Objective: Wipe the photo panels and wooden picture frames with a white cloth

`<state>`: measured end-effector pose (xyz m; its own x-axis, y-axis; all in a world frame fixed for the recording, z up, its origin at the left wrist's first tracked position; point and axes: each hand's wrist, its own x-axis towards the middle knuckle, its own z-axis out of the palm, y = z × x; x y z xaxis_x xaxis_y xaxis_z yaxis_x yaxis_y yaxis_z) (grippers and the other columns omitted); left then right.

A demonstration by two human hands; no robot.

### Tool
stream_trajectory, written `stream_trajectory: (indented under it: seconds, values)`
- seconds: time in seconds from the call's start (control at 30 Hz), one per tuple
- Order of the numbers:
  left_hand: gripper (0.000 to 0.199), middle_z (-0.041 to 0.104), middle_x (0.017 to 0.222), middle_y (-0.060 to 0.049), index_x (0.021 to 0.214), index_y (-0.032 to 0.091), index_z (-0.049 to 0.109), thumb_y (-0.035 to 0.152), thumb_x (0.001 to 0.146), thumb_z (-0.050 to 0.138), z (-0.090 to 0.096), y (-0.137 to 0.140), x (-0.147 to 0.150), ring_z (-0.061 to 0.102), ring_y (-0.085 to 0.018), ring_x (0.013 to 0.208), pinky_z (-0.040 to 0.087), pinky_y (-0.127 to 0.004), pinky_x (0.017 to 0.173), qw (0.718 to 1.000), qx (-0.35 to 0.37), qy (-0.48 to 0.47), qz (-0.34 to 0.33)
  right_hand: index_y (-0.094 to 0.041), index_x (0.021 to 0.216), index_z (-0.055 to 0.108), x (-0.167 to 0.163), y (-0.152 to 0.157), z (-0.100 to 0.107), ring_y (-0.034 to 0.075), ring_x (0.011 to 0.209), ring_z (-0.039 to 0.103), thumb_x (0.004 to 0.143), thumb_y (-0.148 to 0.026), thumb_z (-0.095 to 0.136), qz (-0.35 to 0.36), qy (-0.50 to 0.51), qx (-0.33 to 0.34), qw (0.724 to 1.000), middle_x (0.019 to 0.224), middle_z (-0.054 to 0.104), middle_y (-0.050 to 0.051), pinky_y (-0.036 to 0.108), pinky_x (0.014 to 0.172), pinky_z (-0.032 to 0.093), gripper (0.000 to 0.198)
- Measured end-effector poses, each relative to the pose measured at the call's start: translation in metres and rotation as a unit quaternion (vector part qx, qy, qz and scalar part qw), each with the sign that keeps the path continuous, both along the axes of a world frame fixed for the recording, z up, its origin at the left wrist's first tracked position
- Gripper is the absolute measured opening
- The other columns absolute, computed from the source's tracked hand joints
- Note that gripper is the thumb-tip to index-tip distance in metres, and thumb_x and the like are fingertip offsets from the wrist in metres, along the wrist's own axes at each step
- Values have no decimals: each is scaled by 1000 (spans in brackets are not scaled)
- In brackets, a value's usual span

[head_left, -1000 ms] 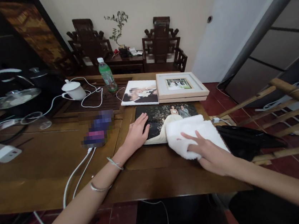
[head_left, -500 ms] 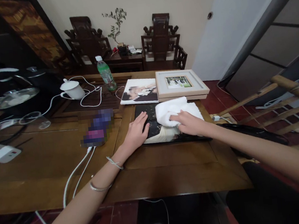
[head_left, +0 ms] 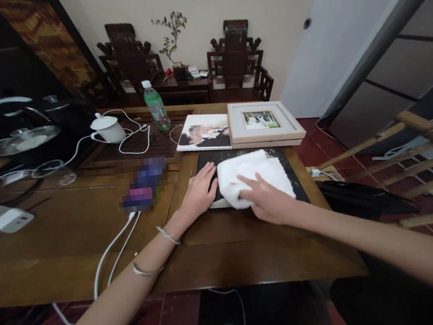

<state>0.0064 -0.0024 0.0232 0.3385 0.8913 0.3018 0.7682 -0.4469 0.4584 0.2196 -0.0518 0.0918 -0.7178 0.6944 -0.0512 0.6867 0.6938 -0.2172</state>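
A dark picture panel [head_left: 299,182] lies flat on the wooden table, mostly covered by a white cloth [head_left: 254,171]. My right hand [head_left: 267,198] grips the cloth near its front edge and presses it on the panel. My left hand [head_left: 202,190] rests flat on the panel's left edge, fingers stretched out. Just behind the panel are a white-edged photo print [head_left: 203,132] and a pale wooden picture frame [head_left: 262,120] with a small photo in it, which appears to lie on another frame.
To the left are a phone [head_left: 143,184] with a plugged-in cable, a lidded white cup [head_left: 107,129], a green-labelled bottle [head_left: 156,106], a clear plastic cup [head_left: 55,173] and a pot [head_left: 27,145]. Cables run across the table [head_left: 228,263]. A wooden chair [head_left: 428,133] stands on the right.
My right hand has drawn the cloth toward me and slightly left, and the cloth is spread wider over the panel. My left hand stays on the panel's edge.
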Motion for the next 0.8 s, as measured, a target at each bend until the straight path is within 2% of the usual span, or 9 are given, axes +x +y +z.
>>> stream_trajectory:
  seconds: [0.13,0.27,0.33,0.4,0.47,0.53,0.6,0.67,0.8]
  values:
    - [43,42,145,-15,132,10,48,25,93,39,0,0,0,34,-25,138,33,-48,110,1000,2,4,4,-18,107,61,11,-43,8,30,140,24,63,1,40,25,13,-56,998,137,52,15,63,107,23,52]
    - [42,44,144,-15,131,11,49,26,93,39,-1,0,0,35,-23,137,34,-47,110,1000,12,-2,1,-20,104,62,21,-56,13,29,136,34,60,1,40,20,7,-72,997,130,57,13,58,107,27,53]
    - [42,44,144,-15,131,11,49,26,93,39,-2,0,0,35,-23,138,34,-47,110,1000,17,-3,0,-19,105,62,27,-47,15,29,124,49,60,1,40,-3,6,-59,998,123,61,14,53,103,34,53]
    - [42,44,144,-15,131,10,49,26,93,39,-2,0,0,35,-24,137,34,-48,109,1000,18,-4,1,-18,103,63,33,-29,16,27,101,62,62,1,39,-32,-1,-31,999,107,67,13,46,92,43,51]
    - [43,44,144,-16,131,10,49,26,93,39,-2,0,0,36,-24,137,34,-48,109,1000,18,-7,1,-16,99,63,38,-5,15,25,82,63,64,0,38,-53,-20,3,998,87,68,11,39,79,46,46]
    - [42,44,144,-16,131,11,49,26,93,39,-2,0,0,37,-24,137,34,-48,109,1000,17,-10,0,-14,97,63,40,19,13,25,76,61,66,-2,38,-66,-36,31,997,79,65,11,36,72,45,42]
    - [43,44,144,-16,131,12,50,27,93,40,-3,0,1,37,-25,136,34,-50,109,1000,15,-16,1,-14,100,61,35,40,10,26,82,61,68,-2,38,-70,-44,51,995,88,65,14,37,74,45,41]
    - [43,45,144,-15,131,12,51,29,93,40,-2,0,1,37,-26,136,34,-51,109,999,11,-33,2,-13,106,60,25,54,6,29,98,59,70,-2,38,-72,-50,66,994,102,64,18,43,82,44,44]
    - [45,49,141,-13,133,13,50,33,97,32,3,-1,0,40,-23,135,31,-46,112,990,34,-138,-8,-13,117,56,-10,60,0,34,133,34,71,-2,39,-44,-49,67,996,122,58,22,60,95,34,50]
